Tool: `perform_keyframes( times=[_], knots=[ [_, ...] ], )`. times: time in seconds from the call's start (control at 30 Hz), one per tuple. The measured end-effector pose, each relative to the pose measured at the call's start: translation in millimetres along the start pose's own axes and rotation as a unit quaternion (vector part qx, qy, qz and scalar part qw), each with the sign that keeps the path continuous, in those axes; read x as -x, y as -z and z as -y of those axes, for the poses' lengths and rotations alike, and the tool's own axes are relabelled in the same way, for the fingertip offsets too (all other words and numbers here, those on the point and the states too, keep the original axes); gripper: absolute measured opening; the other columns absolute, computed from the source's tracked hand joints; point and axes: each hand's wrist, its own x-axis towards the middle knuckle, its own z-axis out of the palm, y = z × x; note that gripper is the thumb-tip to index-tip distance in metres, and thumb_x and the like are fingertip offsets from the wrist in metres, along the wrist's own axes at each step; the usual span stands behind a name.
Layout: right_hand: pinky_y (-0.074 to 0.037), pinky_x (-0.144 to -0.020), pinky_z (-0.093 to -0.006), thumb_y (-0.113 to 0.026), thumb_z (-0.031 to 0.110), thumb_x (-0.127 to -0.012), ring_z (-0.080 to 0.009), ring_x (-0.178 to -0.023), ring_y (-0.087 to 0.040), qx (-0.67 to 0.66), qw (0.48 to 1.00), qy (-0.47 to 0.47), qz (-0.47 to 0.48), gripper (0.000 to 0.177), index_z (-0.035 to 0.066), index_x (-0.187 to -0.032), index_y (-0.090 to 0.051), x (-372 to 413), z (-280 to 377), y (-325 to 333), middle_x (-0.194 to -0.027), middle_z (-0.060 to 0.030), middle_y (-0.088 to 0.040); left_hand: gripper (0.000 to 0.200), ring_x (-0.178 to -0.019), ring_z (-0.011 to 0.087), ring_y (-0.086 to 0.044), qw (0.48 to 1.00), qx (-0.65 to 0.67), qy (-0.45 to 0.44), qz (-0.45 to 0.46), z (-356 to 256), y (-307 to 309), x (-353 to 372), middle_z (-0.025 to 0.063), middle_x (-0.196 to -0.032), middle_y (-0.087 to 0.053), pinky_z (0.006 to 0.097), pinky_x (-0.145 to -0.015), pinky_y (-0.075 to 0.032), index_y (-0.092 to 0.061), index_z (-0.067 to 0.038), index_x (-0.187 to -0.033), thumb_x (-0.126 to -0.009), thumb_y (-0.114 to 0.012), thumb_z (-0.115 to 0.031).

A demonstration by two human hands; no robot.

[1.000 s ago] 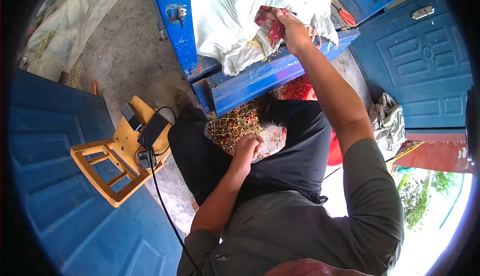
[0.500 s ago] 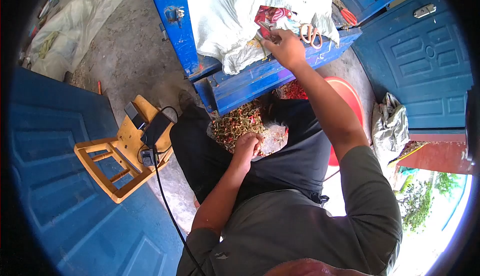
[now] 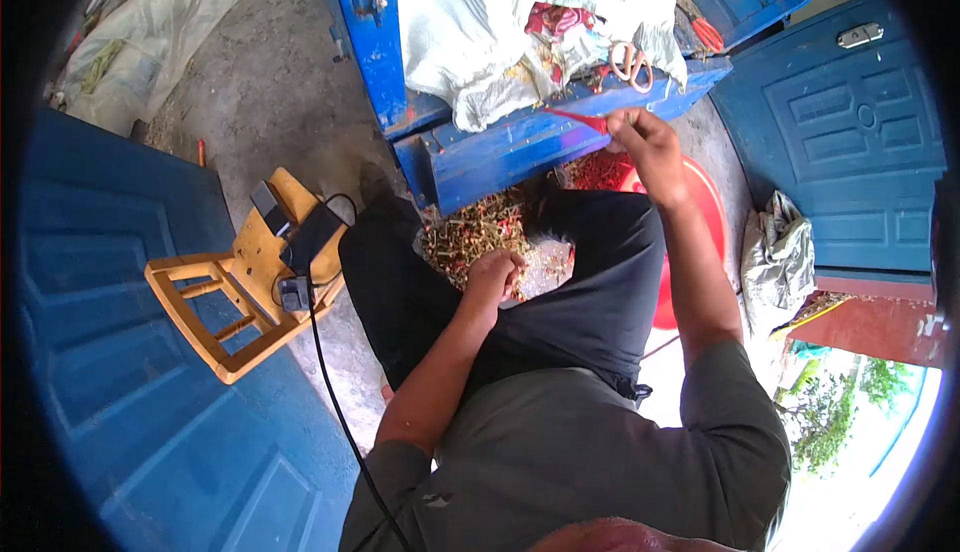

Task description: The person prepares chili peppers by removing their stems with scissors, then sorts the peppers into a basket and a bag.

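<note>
My right hand is closed on a long, thin red chili pepper, held in the air by the front edge of the blue cart bed. Its tip points left. My left hand is curled low between my knees, above a heap of stems and red bits; whatever its fingers may hold is hidden. A white woven sack covers the cart bed, and red pieces show in its opening. Pink-handled scissors rest at the sack's right side.
Beside my right leg stands a red tub with red pieces in it. A wooden chair at left carries black devices, and a black cable runs from them towards me. Blue doors flank both sides. A crumpled sack is at right.
My right hand has drawn back from the sack opening, towards the right and down, with the red chili pepper now showing in its fingers. The left hand has hardly moved.
</note>
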Motion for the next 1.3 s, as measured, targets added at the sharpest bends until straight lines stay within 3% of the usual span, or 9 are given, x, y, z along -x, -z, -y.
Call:
perform_keyframes(
  times=[0.2,0.3,0.43,0.53,0.6,1.03,1.3],
  knots=[
    [-0.049,-0.075,-0.0248,-0.069,0.026,-0.096,-0.009,-0.079,-0.061,-0.07,0.97,-0.146,0.179,0.021,0.006,-0.098,-0.07,82,-12,3,-0.09,-0.0015,-0.069,0.019,-0.045,0.0053,-0.041,0.998,-0.051,-0.037,-0.009,3,-11,-1,-0.0023,-0.058,-0.049,0.0222,-0.042,-0.029,-0.064,-0.002,-0.086,-0.093,-0.05,-0.013],
    [-0.051,-0.073,-0.0264,-0.07,0.032,-0.095,-0.0097,-0.082,-0.062,-0.032,0.959,-0.192,0.208,0.026,0.006,-0.098,-0.07,89,-18,-6,-0.089,-0.0008,-0.068,0.018,-0.047,0.0051,-0.042,0.997,-0.06,-0.035,0.025,9,-3,-6,-0.0023,-0.063,-0.051,0.0222,-0.042,-0.028,-0.064,-0.002,-0.089,-0.093,-0.051,-0.014],
    [-0.052,-0.068,-0.0262,-0.069,0.032,-0.094,-0.0103,-0.08,-0.062,-0.025,0.93,-0.237,0.281,0.027,0.005,-0.098,-0.071,81,-36,-17,-0.088,-0.0016,-0.067,0.015,-0.049,0.006,-0.039,0.997,-0.075,-0.003,-0.02,16,-2,-7,-0.0023,-0.064,-0.049,0.0233,-0.044,-0.027,-0.06,-0.005,-0.096,-0.097,-0.049,-0.014],
    [-0.052,-0.064,-0.0258,-0.069,0.031,-0.095,-0.0106,-0.078,-0.062,-0.042,0.92,-0.261,0.29,0.028,0.004,-0.097,-0.071,77,-44,-33,-0.087,-0.0024,-0.067,0.017,-0.048,0.005,-0.042,0.999,-0.031,0.008,-0.043,20,-1,-9,-0.0026,-0.064,-0.052,0.0216,-0.042,-0.028,-0.064,-0.006,-0.093,-0.097,-0.05,-0.014],
    [-0.054,-0.065,-0.0249,-0.069,0.033,-0.095,-0.0093,-0.079,-0.061,-0.036,0.918,-0.259,0.299,0.028,0.005,-0.096,-0.069,71,-52,-41,-0.083,0.0009,-0.063,0.017,-0.047,0.005,-0.042,0.998,-0.051,0.004,-0.036,21,2,-11,-0.0027,-0.064,-0.052,0.0218,-0.041,-0.028,-0.064,-0.006,-0.093,-0.098,-0.05,-0.014],
    [-0.058,-0.065,-0.0276,-0.068,0.028,-0.096,-0.0125,-0.078,-0.064,0.035,0.937,-0.212,0.274,0.029,0.0,-0.098,-0.067,35,-78,-61,-0.085,-0.0038,-0.063,0.01,-0.048,0.0052,-0.038,0.999,-0.049,0.0,-0.005,16,1,-13,-0.0037,-0.065,-0.048,0.0225,-0.043,-0.027,-0.061,-0.006,-0.094,-0.091,-0.052,-0.009],
    [-0.058,-0.063,-0.0298,-0.068,0.027,-0.096,-0.0155,-0.079,-0.067,0.069,0.892,-0.207,0.395,0.03,-0.003,-0.1,-0.066,20,-83,-76,-0.088,-0.0089,-0.067,0.013,-0.047,0.0043,-0.038,0.999,-0.046,0.024,-0.01,12,-3,-8,-0.0038,-0.064,-0.048,0.0219,-0.042,-0.026,-0.062,-0.005,-0.09,-0.088,-0.051,-0.01]
  ],
)
